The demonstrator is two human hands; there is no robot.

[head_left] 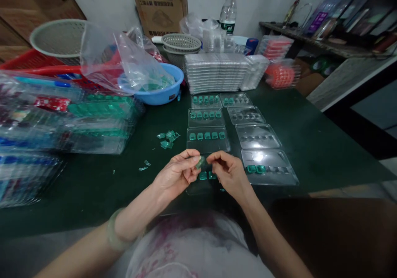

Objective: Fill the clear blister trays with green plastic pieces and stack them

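Observation:
My left hand [178, 172] pinches a small translucent green plastic piece [201, 162] between thumb and fingertips. Close on its right, my right hand [228, 170] has its fingers drawn together; whether anything tiny sits in them is too blurred to see. Both hands hover over a clear tray with green square pieces [203, 176] in it, partly hidden by my fingers. Just beyond lies a clear blister tray [208, 146] with a row of green pieces. To the right, another tray [269, 178] has two green pieces at its left end.
Loose green pieces [168, 139] lie left of the trays. Farther back stand a blue basin [173, 94] with a plastic bag, and stacked clear trays [217, 73]. Blurred packed trays [99, 121] fill the left side. A water bottle [228, 13] rises at the back.

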